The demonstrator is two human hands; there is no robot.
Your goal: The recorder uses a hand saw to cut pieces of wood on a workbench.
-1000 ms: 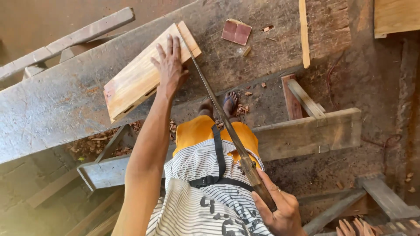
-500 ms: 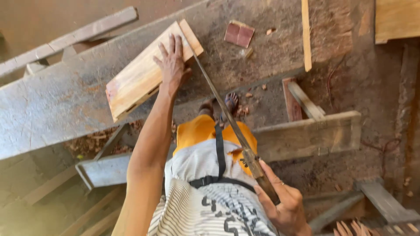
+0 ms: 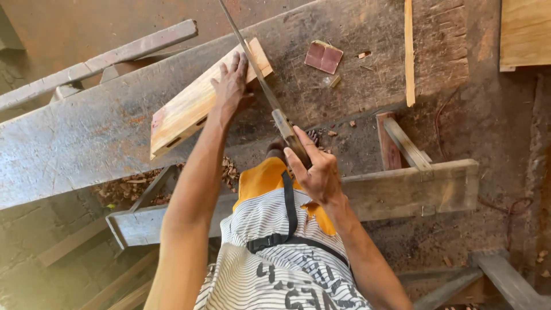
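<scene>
Head view, looking down over a striped shirt (image 3: 287, 270) with orange shorts and a chest strap.

Left part of bench (image 3: 86, 138): worn grey top, bare and scratched. Loose grey batten (image 3: 97, 60) lies beyond its far edge. Shavings on the floor under the near edge.

Middle: pale board (image 3: 189, 109) rests slantwise on the bench, one end jutting past the near edge, a slot showing in that end. Left hand (image 3: 231, 86) lies flat on the board's far end, fingers spread and pressing down, thumb toward the blade. Saw (image 3: 258, 86) crosses the far right corner of the board. Right hand (image 3: 315, 169) is wrapped around the handle, fingers closed, index finger stretched along it.

Progress, as a judgement: cut is under way near the board's far end. Kerf depth cannot be read; blade and hand hide it. The end piece is not off yet, so the cut is unfinished.

Right: small reddish block (image 3: 323, 56) and chips on the bench, well apart from the board. Thin pale strip (image 3: 408, 51) lies across the bench toward its right end. Grey beam (image 3: 413, 189) runs below the bench.

Against the earlier frames: saw has been pushed forward. Blade tip now runs out past the top of frame, and the right hand has come up from beside the waist to just short of the near edge. Left hand and board keep their places.
</scene>
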